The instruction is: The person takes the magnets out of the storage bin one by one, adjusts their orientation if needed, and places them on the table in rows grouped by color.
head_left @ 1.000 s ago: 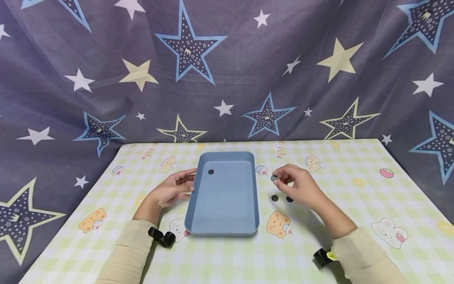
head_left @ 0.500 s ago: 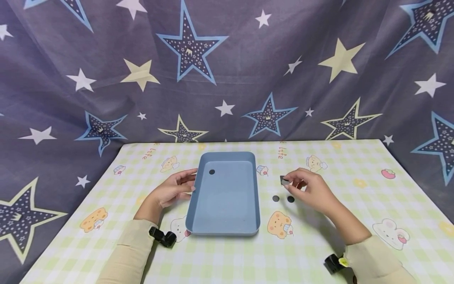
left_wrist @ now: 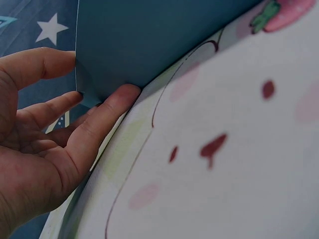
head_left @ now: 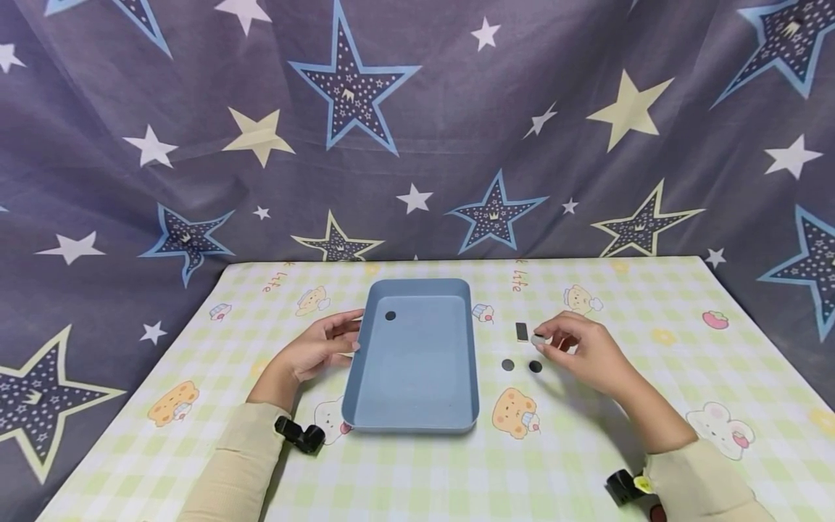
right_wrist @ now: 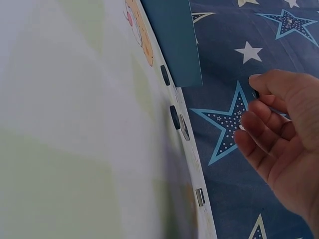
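A blue rectangular tray (head_left: 417,362) lies on the table with one small black disc (head_left: 391,316) at its far left inside. My left hand (head_left: 320,348) rests its extended fingers against the tray's left wall; the left wrist view shows the fingertips (left_wrist: 130,92) at that wall. To the right of the tray, my right hand (head_left: 590,355) pinches a small grey disc (head_left: 538,339) between thumb and forefinger, raised above the table. Beneath and left of it lie a dark rectangular piece (head_left: 522,332), a dark grey disc (head_left: 507,365) and a black disc (head_left: 535,367).
A green-and-white checked cloth (head_left: 417,478) with cartoon prints covers the table. Behind it hangs a dark curtain (head_left: 417,145) with stars. In the right wrist view, a small silvery piece (right_wrist: 200,197) lies apart from the others on the table.
My right hand has moved to the right and a little nearer with the grey disc, uncovering the dark rectangular piece. The left hand and tray stay put.
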### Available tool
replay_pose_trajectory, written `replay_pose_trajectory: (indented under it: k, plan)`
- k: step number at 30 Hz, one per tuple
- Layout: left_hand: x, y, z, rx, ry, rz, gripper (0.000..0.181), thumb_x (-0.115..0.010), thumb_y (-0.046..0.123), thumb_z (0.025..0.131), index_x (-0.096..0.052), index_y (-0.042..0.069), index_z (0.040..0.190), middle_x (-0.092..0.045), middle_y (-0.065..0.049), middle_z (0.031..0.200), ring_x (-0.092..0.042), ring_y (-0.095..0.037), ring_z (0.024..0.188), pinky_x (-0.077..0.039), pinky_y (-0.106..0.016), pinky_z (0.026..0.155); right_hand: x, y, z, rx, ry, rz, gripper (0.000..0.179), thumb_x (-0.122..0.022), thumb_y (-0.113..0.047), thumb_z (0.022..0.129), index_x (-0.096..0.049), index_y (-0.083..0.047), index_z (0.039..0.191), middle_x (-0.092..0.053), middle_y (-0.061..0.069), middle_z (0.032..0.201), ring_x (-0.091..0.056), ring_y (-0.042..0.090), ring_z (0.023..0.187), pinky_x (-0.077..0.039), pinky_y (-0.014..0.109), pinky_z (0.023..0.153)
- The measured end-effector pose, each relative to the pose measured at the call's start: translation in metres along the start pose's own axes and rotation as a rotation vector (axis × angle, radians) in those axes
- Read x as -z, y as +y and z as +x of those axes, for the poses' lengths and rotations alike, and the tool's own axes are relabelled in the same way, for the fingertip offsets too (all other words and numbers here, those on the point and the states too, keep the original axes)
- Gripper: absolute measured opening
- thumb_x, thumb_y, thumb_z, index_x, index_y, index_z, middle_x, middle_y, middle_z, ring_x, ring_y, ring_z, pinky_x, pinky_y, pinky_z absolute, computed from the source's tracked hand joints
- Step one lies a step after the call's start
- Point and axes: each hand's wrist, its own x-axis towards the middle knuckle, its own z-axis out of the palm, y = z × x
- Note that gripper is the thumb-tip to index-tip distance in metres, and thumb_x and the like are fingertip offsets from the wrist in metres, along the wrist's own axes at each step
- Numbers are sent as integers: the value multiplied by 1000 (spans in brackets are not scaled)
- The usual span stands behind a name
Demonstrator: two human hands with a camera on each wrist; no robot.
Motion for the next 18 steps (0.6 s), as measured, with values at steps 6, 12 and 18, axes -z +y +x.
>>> replay_pose_trajectory:
  k: [6,12,18]
  plan:
    - [2,0,0,2,-1,-1,73,-59,-4,89,-24,0,153,-31,-31,148,-55,-25,117,-54,-40,85,2,2,-2,-30,-25,-7,17,-75,6,79,-72,-2,93,-66,7,87,-57,7,70,-52,25,64]
    - [2,0,1,4,4,1,74,-60,-4,88,-25,-1,153,-31,-31,148,-55,-26,117,-54,-40,84,9,6,-4,-68,-69,-30,17,-76,4,80,-73,-2,95,-66,2,85,-57,7,72,-52,27,66]
    - [1,0,1,6,6,2,73,-60,-4,89,-25,0,153,-31,-30,149,-54,-26,119,-54,-41,86,17,11,-7,-165,-130,-19,14,-75,0,82,-72,-3,95,-64,-1,83,-57,9,73,-51,24,66]
